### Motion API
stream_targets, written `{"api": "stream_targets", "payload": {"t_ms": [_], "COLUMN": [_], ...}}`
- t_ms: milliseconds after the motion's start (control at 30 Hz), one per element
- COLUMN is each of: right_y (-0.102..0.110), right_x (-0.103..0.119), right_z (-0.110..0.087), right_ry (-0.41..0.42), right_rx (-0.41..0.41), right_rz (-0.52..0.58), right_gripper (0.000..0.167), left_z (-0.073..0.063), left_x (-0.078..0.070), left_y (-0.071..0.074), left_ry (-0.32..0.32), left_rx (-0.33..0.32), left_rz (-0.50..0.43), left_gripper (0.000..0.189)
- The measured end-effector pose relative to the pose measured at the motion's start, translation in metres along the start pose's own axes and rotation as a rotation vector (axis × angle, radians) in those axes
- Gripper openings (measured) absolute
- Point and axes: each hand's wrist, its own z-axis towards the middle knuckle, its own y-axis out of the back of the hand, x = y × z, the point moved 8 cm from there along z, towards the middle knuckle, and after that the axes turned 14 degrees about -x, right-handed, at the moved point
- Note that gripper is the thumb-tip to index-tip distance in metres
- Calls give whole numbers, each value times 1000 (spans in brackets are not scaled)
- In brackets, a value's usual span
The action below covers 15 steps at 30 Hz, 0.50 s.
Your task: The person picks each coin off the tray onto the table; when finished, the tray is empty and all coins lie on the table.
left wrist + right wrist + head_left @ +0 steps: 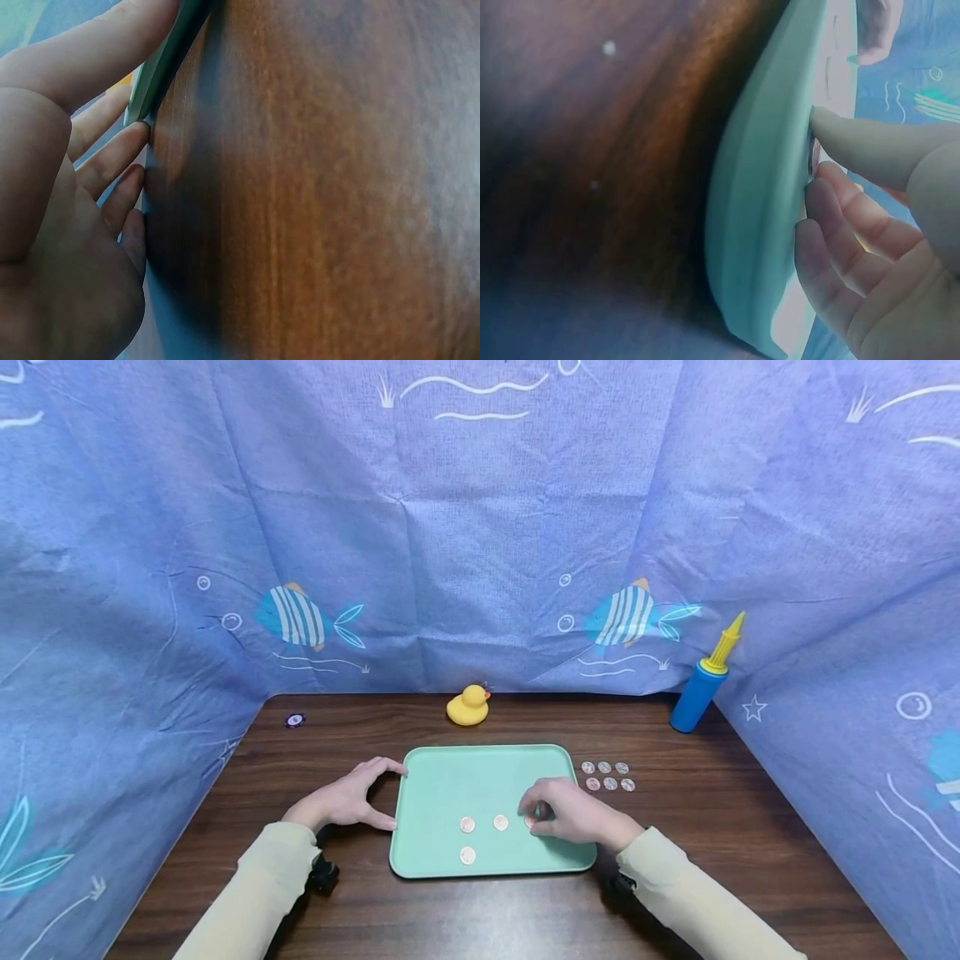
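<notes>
A light green tray [450,777] lies on the table. My left hand [347,793] is at its left side, thumb and fingers spread apart, with fingertips right at the rim. Over the tray's right part, my right hand [573,810] pinches a coin [814,157] between thumb and fingers, low against the tray surface. To the left of that hand, two coins lie in the same row, a middle coin [501,822] and a left coin [467,824]. Below the left one is another coin [467,855].
Several coins [611,783] lie in two rows just right of the tray. At the back stand a yellow rubber duck [468,707] and a blue and yellow hand pump [699,693]. A poker chip [295,720] lies far left. A blue fish-print cloth [480,568] surrounds the wooden table [420,918].
</notes>
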Motion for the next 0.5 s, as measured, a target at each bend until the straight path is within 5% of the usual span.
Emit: {"api": "stream_targets", "payload": {"t_ms": [500], "right_y": [-3], "right_x": [-1], "right_z": [2], "right_ry": [-32], "right_rx": [42], "right_rz": [-3], "right_gripper": [14], "left_z": [-1], "left_x": [-3], "left_y": [0], "left_ry": [7], "left_rx": [0], "left_rz": [-8], "left_gripper": [83]}}
